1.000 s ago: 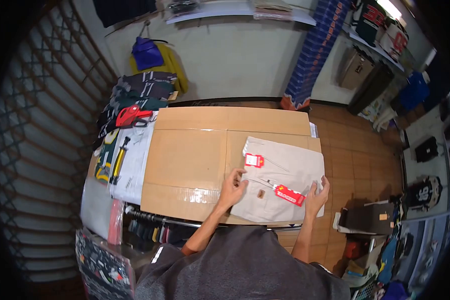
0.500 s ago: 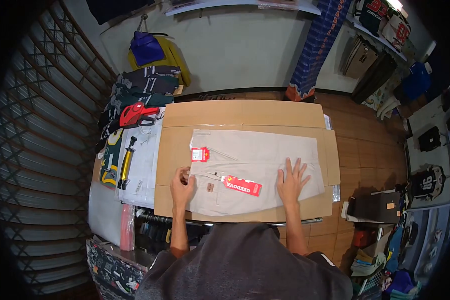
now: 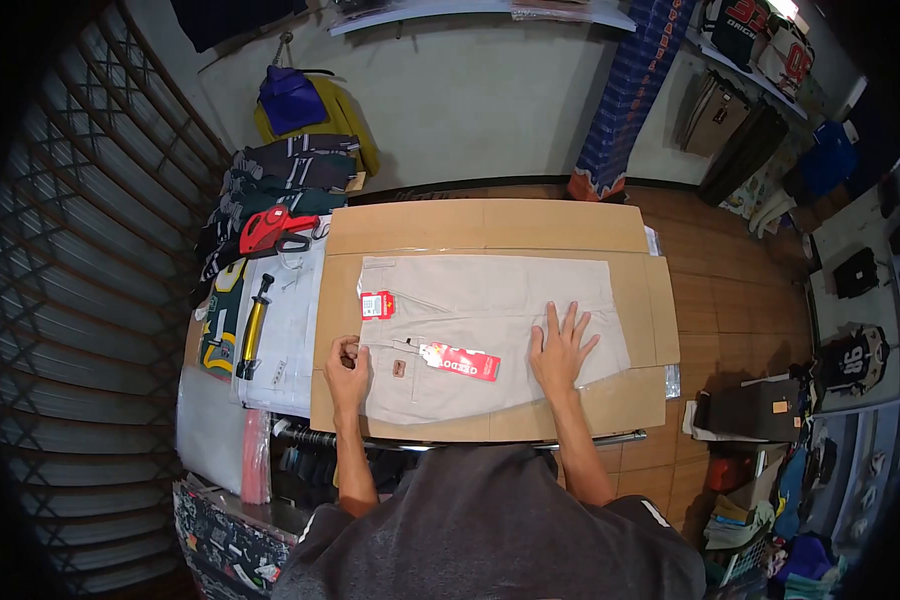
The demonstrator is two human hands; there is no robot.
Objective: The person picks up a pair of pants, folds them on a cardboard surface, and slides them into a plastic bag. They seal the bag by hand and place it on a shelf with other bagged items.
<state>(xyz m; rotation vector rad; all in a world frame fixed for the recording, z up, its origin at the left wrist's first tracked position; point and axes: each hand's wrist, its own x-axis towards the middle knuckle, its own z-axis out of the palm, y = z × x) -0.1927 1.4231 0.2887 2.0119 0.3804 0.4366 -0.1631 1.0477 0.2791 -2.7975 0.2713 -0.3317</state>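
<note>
Beige pants [image 3: 500,300], folded flat, lie on the cardboard sheet [image 3: 560,228] in front of me. My left hand [image 3: 346,378] is closed at the waistband end, its curled fingers gripping the fabric edge. My right hand [image 3: 562,352] rests flat with fingers spread near the opposite end of the cloth. Between the hands lies a red hang tag [image 3: 470,362] with white lettering. A smaller red and white tag [image 3: 376,305] sits by the waistband, and a small brown patch [image 3: 399,368] shows on the fabric below it.
Left of the cardboard lie a yellow and black hand pump [image 3: 255,327], a red tool [image 3: 266,231] and a green jersey [image 3: 223,315]. Dark folded clothes [image 3: 290,165] are stacked behind them. A metal rail [image 3: 620,437] runs along the near edge, and a dark box [image 3: 755,412] stands at right.
The pants have slid left across the cardboard, with both hands moving along with them. The red hang tag has shifted left too and now shows glare.
</note>
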